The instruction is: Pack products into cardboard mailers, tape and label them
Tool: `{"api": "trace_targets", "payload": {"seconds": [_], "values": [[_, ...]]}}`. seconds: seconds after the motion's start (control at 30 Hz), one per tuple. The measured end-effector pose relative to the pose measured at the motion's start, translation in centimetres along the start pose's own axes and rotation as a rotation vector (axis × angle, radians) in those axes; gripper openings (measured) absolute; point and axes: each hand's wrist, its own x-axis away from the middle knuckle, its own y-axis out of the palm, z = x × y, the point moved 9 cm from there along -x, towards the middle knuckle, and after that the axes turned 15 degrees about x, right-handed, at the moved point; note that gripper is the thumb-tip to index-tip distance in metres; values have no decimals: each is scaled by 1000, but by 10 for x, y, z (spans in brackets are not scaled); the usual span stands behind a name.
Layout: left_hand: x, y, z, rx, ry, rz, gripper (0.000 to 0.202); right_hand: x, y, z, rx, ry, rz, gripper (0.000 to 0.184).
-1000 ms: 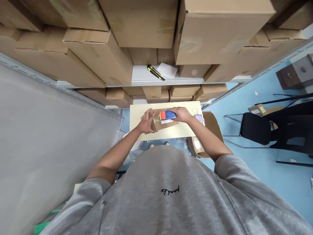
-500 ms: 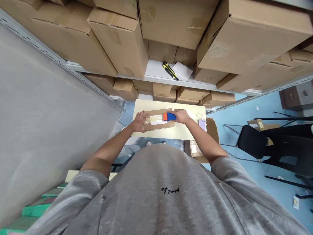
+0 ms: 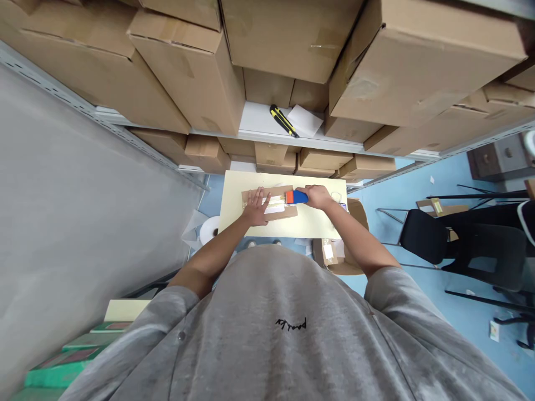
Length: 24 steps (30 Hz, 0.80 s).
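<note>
My left hand [image 3: 256, 210] lies flat with spread fingers on a flat brown cardboard package [image 3: 290, 213]. Under and beside its fingers shows a white label [image 3: 275, 209], with a shiny strip of clear tape [image 3: 276, 200] running over it. My right hand [image 3: 318, 196] is closed round a blue and orange tape dispenser [image 3: 299, 196], whose orange end sits at the right part of the package. Package and hands are over a pale yellow table [image 3: 234, 182].
A shelf above holds several cardboard boxes [image 3: 284, 39] and a yellow-black utility knife [image 3: 284, 121]. An open carton [image 3: 357, 223] stands right of the table, a white roll [image 3: 208, 229] left of it. A black chair [image 3: 424, 236] is at the right.
My left hand has moved right from the package's left end onto its middle, now pressing flat. My right hand has shifted slightly right with the tape dispenser.
</note>
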Motion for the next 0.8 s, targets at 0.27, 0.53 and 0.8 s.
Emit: {"api": "trace_targets", "payload": {"seconds": [0.27, 0.53, 0.8], "values": [[-3, -1, 1, 23, -24, -19, 145, 23, 34, 29, -47, 115, -25, 60], [-84, 20, 59, 42, 81, -59, 163, 21, 39, 32, -45, 90, 1, 63], [-95, 30, 52, 62, 40, -96, 157, 38, 65, 68, -94, 162, -31, 64]]}}
